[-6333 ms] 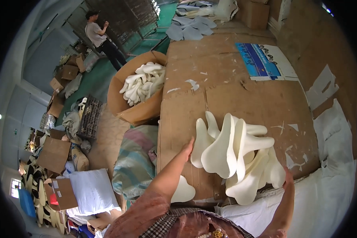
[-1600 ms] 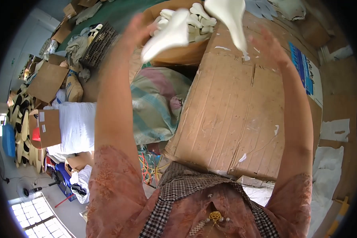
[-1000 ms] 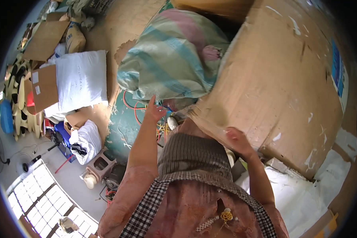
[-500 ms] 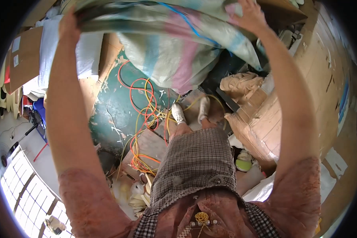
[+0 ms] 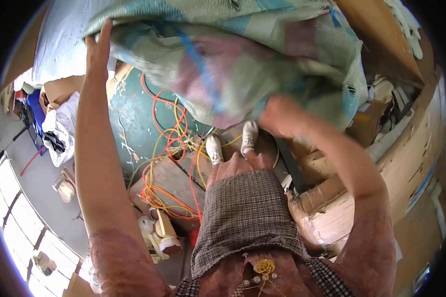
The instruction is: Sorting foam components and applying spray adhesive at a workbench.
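A large woven plastic sack, pale green with pink and blue stripes, hangs in crumpled folds in front of me. At its upper left edge my left hand is closed on the material, part of the fingers covered by a fold. Low at the front of the sack is my right hand, close against the fabric. Motion smears its fingers, and whether they grip the sack cannot be made out. A blue strip runs down across the folds.
Orange and yellow cords lie tangled on the floor by my shoes. Cardboard boxes stand close on my right. A white-covered stack is at the far left. Pale gloves lie low on the left.
My right hand has dropped from the upper right to the lower front of the sack. The sack has sagged and bunched up, and my left hand is slightly lower.
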Action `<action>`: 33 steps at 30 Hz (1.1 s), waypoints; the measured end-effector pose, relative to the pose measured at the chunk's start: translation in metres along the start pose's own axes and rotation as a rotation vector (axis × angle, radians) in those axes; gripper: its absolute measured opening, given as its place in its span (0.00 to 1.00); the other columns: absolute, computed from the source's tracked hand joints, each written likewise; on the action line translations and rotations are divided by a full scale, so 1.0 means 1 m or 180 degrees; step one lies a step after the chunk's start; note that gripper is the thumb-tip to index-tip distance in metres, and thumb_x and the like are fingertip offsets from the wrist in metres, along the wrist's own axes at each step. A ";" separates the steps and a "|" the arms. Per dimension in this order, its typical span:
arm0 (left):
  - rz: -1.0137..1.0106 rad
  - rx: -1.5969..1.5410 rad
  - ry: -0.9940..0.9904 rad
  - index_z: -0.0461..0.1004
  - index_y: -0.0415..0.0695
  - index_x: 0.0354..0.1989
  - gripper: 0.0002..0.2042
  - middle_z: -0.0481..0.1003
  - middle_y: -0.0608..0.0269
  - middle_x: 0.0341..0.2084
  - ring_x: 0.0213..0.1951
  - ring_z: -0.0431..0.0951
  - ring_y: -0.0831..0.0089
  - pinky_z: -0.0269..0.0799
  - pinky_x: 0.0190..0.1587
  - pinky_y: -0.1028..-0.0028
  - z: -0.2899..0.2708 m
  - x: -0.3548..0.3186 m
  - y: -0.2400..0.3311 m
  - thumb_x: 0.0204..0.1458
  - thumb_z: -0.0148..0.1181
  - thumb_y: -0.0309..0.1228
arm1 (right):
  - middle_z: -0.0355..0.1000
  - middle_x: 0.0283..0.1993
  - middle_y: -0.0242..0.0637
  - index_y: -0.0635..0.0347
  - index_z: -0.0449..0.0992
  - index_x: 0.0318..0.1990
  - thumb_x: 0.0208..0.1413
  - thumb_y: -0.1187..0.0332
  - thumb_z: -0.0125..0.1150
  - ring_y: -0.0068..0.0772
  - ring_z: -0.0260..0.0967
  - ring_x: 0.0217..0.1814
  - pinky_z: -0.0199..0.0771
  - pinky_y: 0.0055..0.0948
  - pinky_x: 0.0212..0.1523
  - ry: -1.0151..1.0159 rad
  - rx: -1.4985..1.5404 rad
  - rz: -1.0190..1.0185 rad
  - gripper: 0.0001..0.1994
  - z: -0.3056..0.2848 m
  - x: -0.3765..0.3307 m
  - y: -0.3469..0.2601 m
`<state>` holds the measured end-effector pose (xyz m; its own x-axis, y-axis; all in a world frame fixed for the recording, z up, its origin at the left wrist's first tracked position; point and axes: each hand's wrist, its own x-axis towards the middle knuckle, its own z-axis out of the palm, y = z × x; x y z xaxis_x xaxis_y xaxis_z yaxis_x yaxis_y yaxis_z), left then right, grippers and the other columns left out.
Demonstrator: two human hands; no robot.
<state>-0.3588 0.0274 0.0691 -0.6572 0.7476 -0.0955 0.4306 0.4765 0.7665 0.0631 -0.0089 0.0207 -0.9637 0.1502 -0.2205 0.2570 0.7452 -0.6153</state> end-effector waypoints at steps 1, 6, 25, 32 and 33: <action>0.0149 0.0189 0.0192 0.56 0.38 0.60 0.39 0.67 0.45 0.51 0.56 0.65 0.58 0.57 0.57 0.67 -0.006 0.011 0.000 0.46 0.57 0.54 | 0.70 0.21 0.45 0.59 0.74 0.17 0.40 0.69 0.51 0.43 0.69 0.24 0.69 0.39 0.27 -0.0034 0.1304 -0.0502 0.07 0.007 -0.002 -0.044; 0.1432 0.0580 -0.0319 0.75 0.41 0.36 0.15 0.75 0.50 0.30 0.35 0.76 0.60 0.70 0.40 0.65 0.083 -0.089 0.063 0.52 0.52 0.41 | 0.68 0.20 0.50 0.65 0.68 0.19 0.43 0.68 0.51 0.50 0.69 0.26 0.69 0.40 0.28 -0.0454 0.2565 -0.0788 0.09 -0.028 -0.014 -0.116; 0.3309 0.0998 0.0909 0.72 0.42 0.42 0.16 0.72 0.49 0.41 0.44 0.72 0.58 0.66 0.48 0.67 0.077 -0.076 0.090 0.40 0.58 0.24 | 0.69 0.47 0.57 0.61 0.63 0.56 0.50 0.59 0.53 0.48 0.68 0.51 0.66 0.39 0.50 0.0951 0.2559 0.0635 0.26 -0.203 0.042 0.186; 0.2424 0.2605 -0.1748 0.76 0.46 0.29 0.09 0.75 0.58 0.24 0.31 0.74 0.56 0.69 0.39 0.62 0.184 -0.124 0.021 0.45 0.53 0.35 | 0.72 0.37 0.50 0.62 0.71 0.42 0.48 0.70 0.50 0.46 0.70 0.41 0.69 0.38 0.41 -0.0273 -0.0692 0.0776 0.13 -0.067 0.120 0.164; 0.2444 0.2634 -0.1731 0.76 0.46 0.29 0.09 0.75 0.58 0.24 0.31 0.74 0.56 0.69 0.39 0.62 0.179 -0.128 -0.001 0.45 0.53 0.35 | 0.72 0.42 0.49 0.62 0.69 0.49 0.48 0.72 0.48 0.47 0.69 0.46 0.68 0.37 0.46 -0.0839 -0.0167 0.1164 0.18 -0.054 0.119 0.154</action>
<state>-0.1647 0.0140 -0.0330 0.1905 0.9607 -0.2018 0.9773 -0.1663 0.1310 -0.0162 0.1584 -0.0593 -0.7574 0.2441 -0.6056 0.5665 0.7069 -0.4236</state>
